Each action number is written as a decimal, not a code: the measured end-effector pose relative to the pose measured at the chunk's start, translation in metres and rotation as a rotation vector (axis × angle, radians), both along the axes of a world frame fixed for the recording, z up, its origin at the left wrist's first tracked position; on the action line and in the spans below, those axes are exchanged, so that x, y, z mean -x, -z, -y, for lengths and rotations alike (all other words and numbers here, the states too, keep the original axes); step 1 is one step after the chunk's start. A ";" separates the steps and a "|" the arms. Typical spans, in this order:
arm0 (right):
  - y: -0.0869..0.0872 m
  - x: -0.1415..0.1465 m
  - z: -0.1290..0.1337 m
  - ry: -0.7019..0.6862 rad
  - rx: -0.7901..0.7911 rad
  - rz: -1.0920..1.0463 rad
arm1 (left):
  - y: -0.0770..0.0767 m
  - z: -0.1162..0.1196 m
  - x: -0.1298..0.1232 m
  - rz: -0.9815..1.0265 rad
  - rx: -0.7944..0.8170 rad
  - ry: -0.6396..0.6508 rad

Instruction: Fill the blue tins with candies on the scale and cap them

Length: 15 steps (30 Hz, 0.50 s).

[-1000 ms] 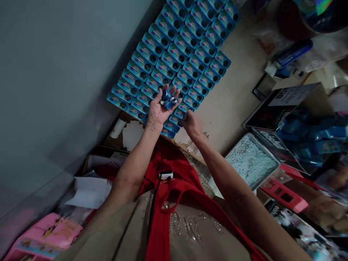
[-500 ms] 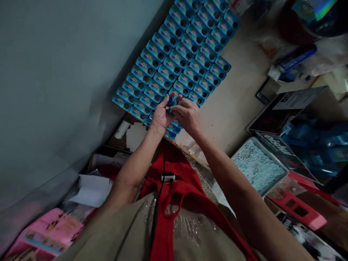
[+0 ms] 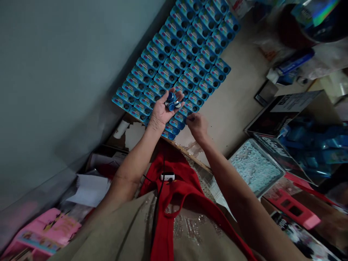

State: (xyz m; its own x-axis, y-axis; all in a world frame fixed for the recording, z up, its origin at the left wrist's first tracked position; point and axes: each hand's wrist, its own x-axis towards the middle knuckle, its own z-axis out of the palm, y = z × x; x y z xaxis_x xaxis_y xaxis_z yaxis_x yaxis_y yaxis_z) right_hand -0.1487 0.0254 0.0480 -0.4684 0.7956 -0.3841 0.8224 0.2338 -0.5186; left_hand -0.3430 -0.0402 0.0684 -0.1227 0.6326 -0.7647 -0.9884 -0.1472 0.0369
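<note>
My left hand (image 3: 162,110) is palm up and cupped around several small round blue caps (image 3: 171,106), one showing a pale underside. Below and to its right, my right hand (image 3: 198,126) is closed in a pinch at the edge of the rows. A bit of dark blue, apparently one cap, shows at its fingertips, mostly hidden by the fingers. Under both hands stand close rows of blue rectangular packs (image 3: 165,70) with printed labels, most with a dark round opening at one end. In the nearest packs (image 3: 170,135), round blue caps fill that end.
A plain wall (image 3: 67,54) borders the rows on the left. At right are a tray of pale blue pellets (image 3: 255,166), an open carton (image 3: 282,112) of blue plastic pieces, and a red plastic piece (image 3: 299,210). The table's wooden edge (image 3: 187,156) runs before me.
My right hand has left the caps in my left palm and moved right and down to the near packs. My left hand has opened out somewhat, showing the caps.
</note>
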 end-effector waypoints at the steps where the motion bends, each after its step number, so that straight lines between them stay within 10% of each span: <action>1: 0.004 0.001 -0.001 -0.014 -0.033 0.035 | 0.001 0.000 0.000 0.007 0.000 0.008; 8: 0.024 0.004 -0.030 -0.077 -0.082 0.034 | 0.014 -0.001 -0.001 0.012 -0.030 0.012; 15: -0.022 0.022 -0.024 -0.243 -0.056 -0.063 | -0.005 0.002 -0.006 0.004 0.019 0.056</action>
